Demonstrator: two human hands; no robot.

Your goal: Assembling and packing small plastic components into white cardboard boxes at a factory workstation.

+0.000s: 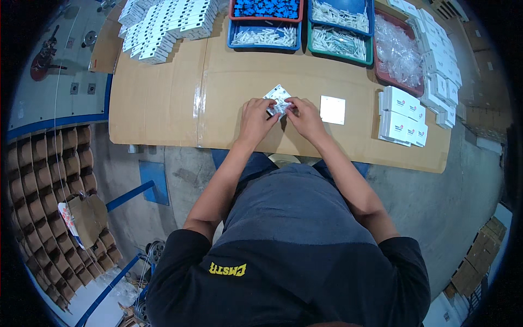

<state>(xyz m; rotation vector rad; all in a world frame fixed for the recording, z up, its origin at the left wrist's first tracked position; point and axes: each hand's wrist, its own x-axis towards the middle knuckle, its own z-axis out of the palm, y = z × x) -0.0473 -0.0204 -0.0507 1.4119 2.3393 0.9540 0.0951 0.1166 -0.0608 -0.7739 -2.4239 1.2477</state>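
Near the table's front edge, both my hands hold a small square white plate [278, 91] with dark spots or holes, turned cornerwise. My left hand [255, 121] grips its left side, fingers closed. On its right side my right hand [306, 118] is closed too, fingertips pinched at the plate's near part. Whatever small parts lie between the fingertips are too small to make out. Just right of my right hand a flat white square plate [333, 110] lies on the cardboard.
Brown cardboard [163, 103] covers the table. Along the back stand a bin of blue parts [267, 8], bins of white parts [264, 37] and a red tray of clear plastic bags [399, 49]. White box stacks rise at back left [169, 27] and right [402, 115].
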